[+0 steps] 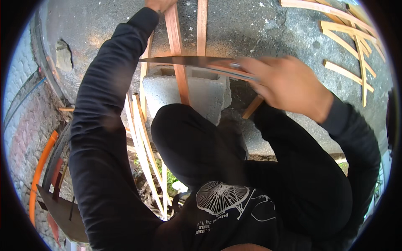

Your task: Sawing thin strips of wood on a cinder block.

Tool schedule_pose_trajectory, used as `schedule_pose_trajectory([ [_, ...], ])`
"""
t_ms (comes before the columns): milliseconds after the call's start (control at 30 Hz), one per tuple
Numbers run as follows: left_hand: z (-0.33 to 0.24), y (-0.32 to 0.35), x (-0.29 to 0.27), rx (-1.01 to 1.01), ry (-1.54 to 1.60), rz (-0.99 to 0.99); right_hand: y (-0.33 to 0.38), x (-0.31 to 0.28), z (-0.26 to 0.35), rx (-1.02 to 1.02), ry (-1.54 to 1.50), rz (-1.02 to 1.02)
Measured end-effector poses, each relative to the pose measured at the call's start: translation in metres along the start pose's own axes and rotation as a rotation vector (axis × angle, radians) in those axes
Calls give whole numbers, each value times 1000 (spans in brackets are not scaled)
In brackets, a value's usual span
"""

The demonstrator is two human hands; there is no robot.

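Observation:
My right hand grips the handle of a long dark blade that lies crosswise over a reddish wooden strip. The strip rests lengthwise on a grey concrete block, with my knee pressed against the block's near side. At the very top edge my left hand holds the far end of that strip, arm stretched out in a black sleeve. A second, paler wooden strip lies just right of it.
Several cut wooden strips lie scattered on the concrete ground at the upper right. More thin pale strips lean beside my left leg. An orange hoop and a brick wall are at the left.

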State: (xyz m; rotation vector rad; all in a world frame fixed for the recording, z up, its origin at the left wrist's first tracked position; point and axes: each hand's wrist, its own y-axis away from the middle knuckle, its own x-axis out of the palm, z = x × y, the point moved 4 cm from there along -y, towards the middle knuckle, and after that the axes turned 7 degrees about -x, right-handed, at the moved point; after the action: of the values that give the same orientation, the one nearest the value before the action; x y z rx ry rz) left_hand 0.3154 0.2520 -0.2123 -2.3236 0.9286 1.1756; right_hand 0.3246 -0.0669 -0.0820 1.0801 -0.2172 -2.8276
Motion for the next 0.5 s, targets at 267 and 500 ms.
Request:
schedule_pose_trajectory([
  [267, -17, 1, -6, -26, 12, -4, 44, -19, 6, 72, 35, -26],
  [500, 2, 3, 5, 70, 59, -8, 14, -3, -8, 20, -57, -27],
])
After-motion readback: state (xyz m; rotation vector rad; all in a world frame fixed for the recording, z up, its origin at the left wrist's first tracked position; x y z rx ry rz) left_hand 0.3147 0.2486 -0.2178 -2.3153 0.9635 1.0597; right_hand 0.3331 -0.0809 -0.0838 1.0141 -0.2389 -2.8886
